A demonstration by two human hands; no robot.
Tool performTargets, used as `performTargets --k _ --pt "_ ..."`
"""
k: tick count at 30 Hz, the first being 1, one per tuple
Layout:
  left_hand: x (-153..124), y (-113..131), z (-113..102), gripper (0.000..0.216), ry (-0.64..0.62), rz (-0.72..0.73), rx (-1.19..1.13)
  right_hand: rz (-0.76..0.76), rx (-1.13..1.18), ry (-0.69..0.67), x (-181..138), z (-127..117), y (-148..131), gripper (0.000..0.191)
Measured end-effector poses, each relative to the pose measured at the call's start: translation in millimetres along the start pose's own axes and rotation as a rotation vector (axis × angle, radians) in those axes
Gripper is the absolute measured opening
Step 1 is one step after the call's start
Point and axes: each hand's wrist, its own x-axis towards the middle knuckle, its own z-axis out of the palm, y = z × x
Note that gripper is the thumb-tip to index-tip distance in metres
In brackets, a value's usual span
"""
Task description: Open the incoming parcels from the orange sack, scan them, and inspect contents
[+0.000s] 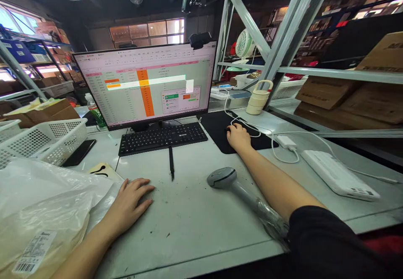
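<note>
The black pad (215, 132) lies on the pale table (189, 228), just right of the keyboard (162, 138), with the right hand (239, 137) on it. That hand is curved, its fingers bent downward; a dark bit shows at the fingertips — too little to name — and I cannot tell whether they grip it. A white cable (299, 132) loops over the pad and across the table. The left hand (134, 199) is released, holding nothing, palm down with fingers loosely spread, beside a clear bag (47, 203) that bears a printed label (35, 251). Between the forearms lies a grey scanner (223, 178), its handle wrapped in clear plastic and pointing towards the right sleeve. A black pen (171, 163) lies just below the keyboard. Behind the keyboard stands the monitor (126, 98), showing a sheet with an orange column and a pale highlighted row — a small window overlaps its lower right. Left of it are a bottle (94, 111) and a white basket (63, 123); right of it, a cream cup (258, 98) stands near a metal rack (292, 22) with cartons (327, 98).
</note>
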Motion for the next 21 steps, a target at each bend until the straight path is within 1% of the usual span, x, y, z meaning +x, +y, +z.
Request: performTargets --k 5,14,21 --pt "-0.7 -1.9 3.1 0.034 0.034 0.014 0.007 0.003 0.000 -0.002 -0.5 0.0 -0.2 0.044" --pt "-0.2 -0.9 2.1 0.034 0.015 0.003 -0.005 0.005 0.000 -0.009 -1.2 -1.8 -1.3 0.044" --pt "-1.2 -2.6 3.7 0.035 0.039 0.012 -0.005 0.007 0.009 0.002 -2.0 -2.6 -2.1 0.044"
